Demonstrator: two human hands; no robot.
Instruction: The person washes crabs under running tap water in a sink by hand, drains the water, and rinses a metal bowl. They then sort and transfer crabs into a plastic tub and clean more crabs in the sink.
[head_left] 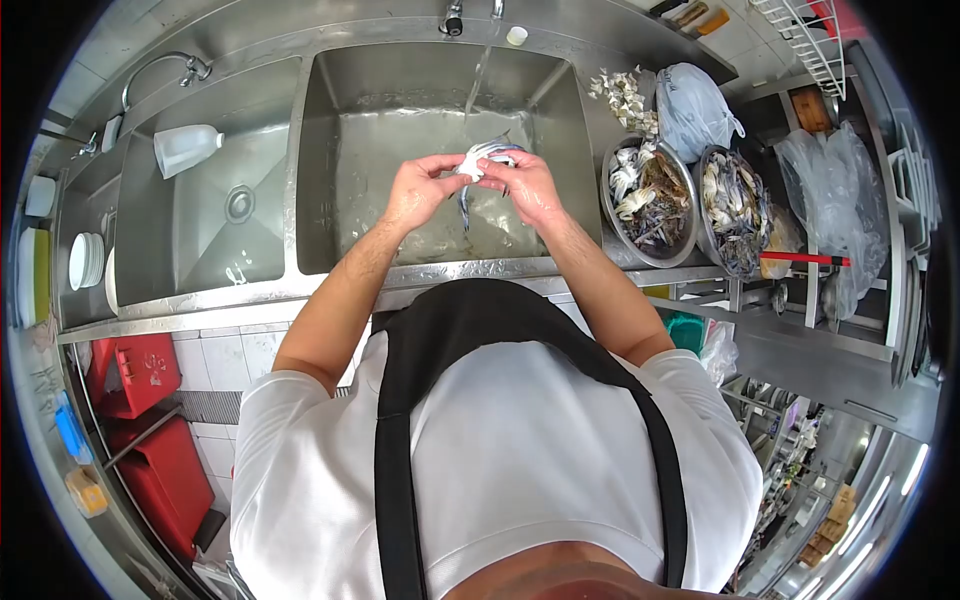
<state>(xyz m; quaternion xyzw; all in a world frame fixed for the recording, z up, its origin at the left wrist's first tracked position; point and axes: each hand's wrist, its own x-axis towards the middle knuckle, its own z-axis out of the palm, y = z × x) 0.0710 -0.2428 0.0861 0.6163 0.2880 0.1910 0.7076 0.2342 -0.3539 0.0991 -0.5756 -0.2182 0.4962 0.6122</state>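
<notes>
Over the large sink basin (400, 130), my two hands hold a crab (484, 150) with a white underside and bluish-grey legs. My left hand (432, 186) pinches its left edge between thumb and fingers. On the other side, my right hand (526, 184) grips the crab, its thumb on the pale body. Some legs hang below the fingers. A thin stream of water (476, 82) falls from the tap just behind the crab. Shallow water covers the basin floor. To the right, a steel bowl (607, 205) holds crab pieces and brownish bits.
Beside it stands a second bowl of crabs (735, 205). Behind are small pale pieces (625, 98) and a filled plastic bag (692, 108). A second basin (205, 255) at left contains a white plastic jug (187, 148). Red bins (165, 480) stand below left.
</notes>
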